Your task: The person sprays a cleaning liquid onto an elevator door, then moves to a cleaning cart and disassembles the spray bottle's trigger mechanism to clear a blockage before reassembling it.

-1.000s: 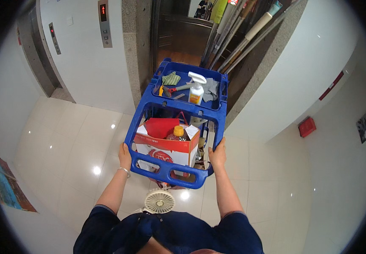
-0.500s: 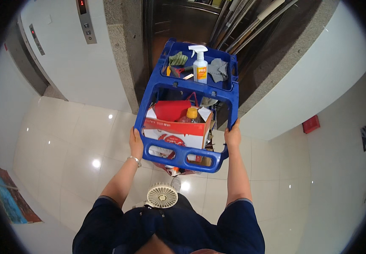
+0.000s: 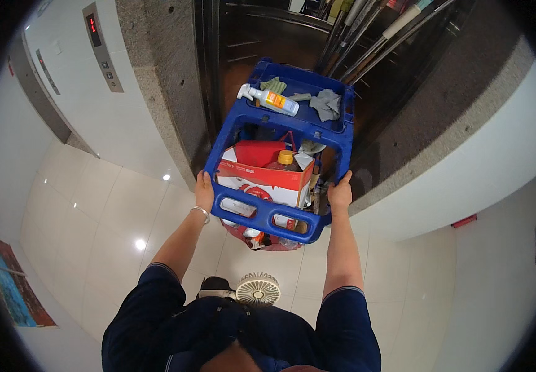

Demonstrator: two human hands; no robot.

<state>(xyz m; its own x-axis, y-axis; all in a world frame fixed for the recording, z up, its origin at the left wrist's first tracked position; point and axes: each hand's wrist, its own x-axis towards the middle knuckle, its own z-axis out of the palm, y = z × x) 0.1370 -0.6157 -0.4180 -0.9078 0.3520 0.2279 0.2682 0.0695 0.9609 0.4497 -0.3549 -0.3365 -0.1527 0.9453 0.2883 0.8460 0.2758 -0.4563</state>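
Note:
Both of my hands grip the sides of a blue plastic cleaning cart [image 3: 218,149] in front of me. My left hand [image 3: 204,193] is closed on its left side rail, and my right hand [image 3: 340,193] on the right one. In the cart's far top tray, a white spray bottle [image 3: 270,99] lies tipped on its side. Near it are a green cloth [image 3: 273,85] and a grey rag [image 3: 326,105]. Through the cart's frame shows a red and white carton [image 3: 262,186], holding a red item [image 3: 252,152] and a yellow-capped bottle [image 3: 286,159].
The cart's far end is in an elevator doorway, between a stone jamb [image 3: 162,87] and a stone edge [image 3: 441,142] on the right. Several long poles [image 3: 373,40] lean inside. An elevator button panel [image 3: 102,49] is on the left wall. A small fan [image 3: 258,289] hangs at my front.
The spray bottle has toppled from upright onto its side, toward the left. The cart and I have moved forward, farther into the doorway. My hands keep their hold.

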